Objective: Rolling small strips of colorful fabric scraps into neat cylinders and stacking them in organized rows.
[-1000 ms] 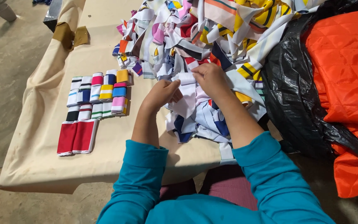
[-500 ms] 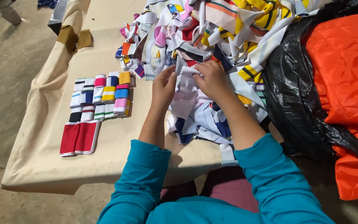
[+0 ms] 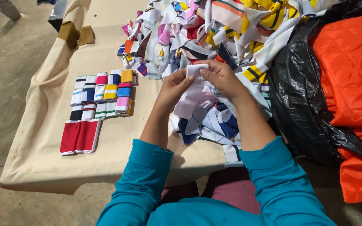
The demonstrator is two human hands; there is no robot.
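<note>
Fabric strip [image 3: 193, 94] — pale pink-white, limp, pinched by both hands' fingers [image 3: 206, 74].

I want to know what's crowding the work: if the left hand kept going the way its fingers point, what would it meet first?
The left hand points up and right, already touching the pale fabric strip. Straight on, it would probably meet the right hand first, though depth is unclear.

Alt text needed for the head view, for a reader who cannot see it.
Both hands, left hand and right hand, hold a pale fabric strip above a heap of colourful fabric strips. Folded strips lie in rows on the beige-covered table.
</note>
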